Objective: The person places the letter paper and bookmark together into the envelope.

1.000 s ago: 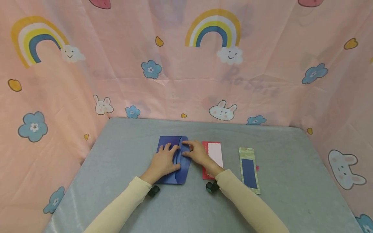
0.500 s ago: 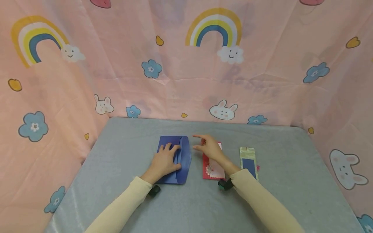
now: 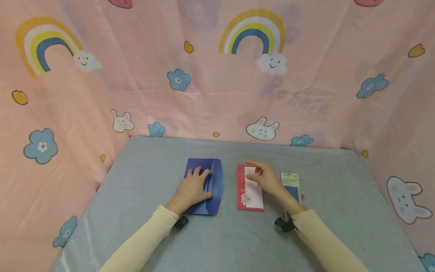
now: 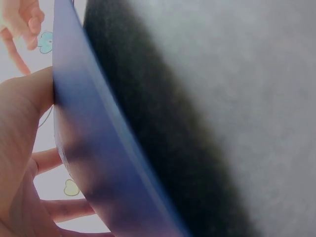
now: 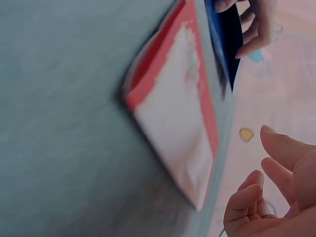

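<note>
My left hand (image 3: 193,189) rests on a blue envelope (image 3: 217,185) with fingers spread, its flap laid out to the right. In the left wrist view, the edge of the envelope (image 4: 106,128) rises close to the camera, thumb and fingers on its far side. My right hand (image 3: 266,177) hovers over the upper right of a red card (image 3: 253,198) with a white panel and flowers. Thumb and forefinger stand apart, the other fingers loosely curled. In the right wrist view nothing is between the fingers of that hand (image 5: 276,190), and the card (image 5: 168,113) lies beside it.
A long pale-green and gold card (image 3: 290,176) with a dark blue panel lies to the right, partly behind my right wrist. A small pink bit shows at its right edge. Grey cloth (image 3: 224,241) covers the table; a pink patterned curtain (image 3: 210,109) hangs behind it.
My right hand has left the envelope's flap and moved right, over the red card and towards the green one. My left hand has stayed on the envelope.
</note>
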A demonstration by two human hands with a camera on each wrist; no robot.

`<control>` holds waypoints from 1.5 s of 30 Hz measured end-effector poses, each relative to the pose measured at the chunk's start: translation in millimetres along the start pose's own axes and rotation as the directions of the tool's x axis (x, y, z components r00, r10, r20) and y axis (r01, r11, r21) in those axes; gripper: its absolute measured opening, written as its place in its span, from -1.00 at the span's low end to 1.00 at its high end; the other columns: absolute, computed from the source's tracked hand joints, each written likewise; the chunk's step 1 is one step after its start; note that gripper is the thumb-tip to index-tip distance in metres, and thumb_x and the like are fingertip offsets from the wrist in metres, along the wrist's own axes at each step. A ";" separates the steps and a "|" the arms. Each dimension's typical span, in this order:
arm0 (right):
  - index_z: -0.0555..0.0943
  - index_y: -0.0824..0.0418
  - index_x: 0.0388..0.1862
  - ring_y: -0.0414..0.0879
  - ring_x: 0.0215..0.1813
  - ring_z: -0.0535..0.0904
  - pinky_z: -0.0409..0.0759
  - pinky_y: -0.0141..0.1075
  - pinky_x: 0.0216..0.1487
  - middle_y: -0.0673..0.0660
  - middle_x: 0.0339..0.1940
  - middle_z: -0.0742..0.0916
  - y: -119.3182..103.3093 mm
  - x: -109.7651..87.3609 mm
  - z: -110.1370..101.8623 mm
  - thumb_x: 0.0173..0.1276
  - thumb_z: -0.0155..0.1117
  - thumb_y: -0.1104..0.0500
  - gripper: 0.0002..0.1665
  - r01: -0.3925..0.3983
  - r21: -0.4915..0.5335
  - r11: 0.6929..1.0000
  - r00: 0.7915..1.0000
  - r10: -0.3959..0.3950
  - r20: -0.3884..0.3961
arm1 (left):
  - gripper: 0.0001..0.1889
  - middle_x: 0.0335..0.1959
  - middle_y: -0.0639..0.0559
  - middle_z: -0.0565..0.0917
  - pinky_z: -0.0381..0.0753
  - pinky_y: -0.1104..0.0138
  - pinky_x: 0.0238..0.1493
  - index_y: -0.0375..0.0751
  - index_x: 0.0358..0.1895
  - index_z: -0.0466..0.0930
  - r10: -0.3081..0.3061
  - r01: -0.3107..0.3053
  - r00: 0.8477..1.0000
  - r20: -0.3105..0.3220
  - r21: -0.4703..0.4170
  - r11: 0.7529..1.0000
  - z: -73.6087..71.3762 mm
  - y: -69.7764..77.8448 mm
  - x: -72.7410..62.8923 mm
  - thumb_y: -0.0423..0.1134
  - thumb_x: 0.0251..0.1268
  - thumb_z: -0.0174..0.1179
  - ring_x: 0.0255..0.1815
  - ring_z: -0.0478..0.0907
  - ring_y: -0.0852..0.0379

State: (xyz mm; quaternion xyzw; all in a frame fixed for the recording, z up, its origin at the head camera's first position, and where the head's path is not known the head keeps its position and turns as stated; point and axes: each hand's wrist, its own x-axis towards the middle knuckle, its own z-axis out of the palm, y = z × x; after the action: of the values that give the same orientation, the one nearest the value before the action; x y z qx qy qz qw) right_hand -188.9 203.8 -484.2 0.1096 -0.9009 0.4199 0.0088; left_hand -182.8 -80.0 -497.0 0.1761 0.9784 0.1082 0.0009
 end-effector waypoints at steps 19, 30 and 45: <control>0.60 0.25 0.23 -0.03 -0.27 0.35 0.29 -0.27 -0.28 0.23 -0.34 0.52 23.6 -21.8 -3.3 0.19 0.47 0.18 -0.41 -0.082 -0.104 0.991 0.996 0.084 0.011 | -0.25 0.29 -0.21 0.49 0.66 -0.14 -0.21 0.18 0.34 0.40 -0.001 0.000 1.000 0.015 0.019 1.000 3.0 -0.9 3.5 0.14 -0.04 0.36 0.26 0.46 -0.39; 0.59 0.23 0.25 -0.06 -0.26 0.35 0.30 -0.28 -0.27 0.19 -0.30 0.55 31.5 -25.1 5.4 0.17 0.48 0.16 -0.37 -0.093 -0.144 0.985 0.995 0.096 0.015 | -0.26 0.29 -0.22 0.50 0.67 -0.12 -0.27 0.17 0.33 0.42 0.014 -0.014 1.000 -0.001 0.030 0.999 1.9 0.5 1.7 0.15 -0.02 0.36 0.23 0.47 -0.40; 0.55 0.19 0.30 -0.06 -0.28 0.37 0.28 -0.28 -0.31 0.13 -0.35 0.50 21.1 -24.5 5.5 0.18 0.48 0.16 -0.33 -0.136 -0.220 0.966 0.988 0.148 0.041 | -0.27 0.29 -0.23 0.50 0.67 -0.13 -0.27 0.17 0.32 0.42 0.013 -0.012 1.000 -0.009 0.029 1.000 2.4 0.1 0.7 0.14 -0.02 0.37 0.25 0.46 -0.43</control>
State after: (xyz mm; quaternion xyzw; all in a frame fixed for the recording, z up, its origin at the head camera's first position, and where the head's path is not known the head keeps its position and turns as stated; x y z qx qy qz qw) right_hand -168.9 217.4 -506.3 0.0550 -0.9466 0.3156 -0.0351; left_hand -183.3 -79.2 -499.3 0.1817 0.9787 0.0949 -0.0066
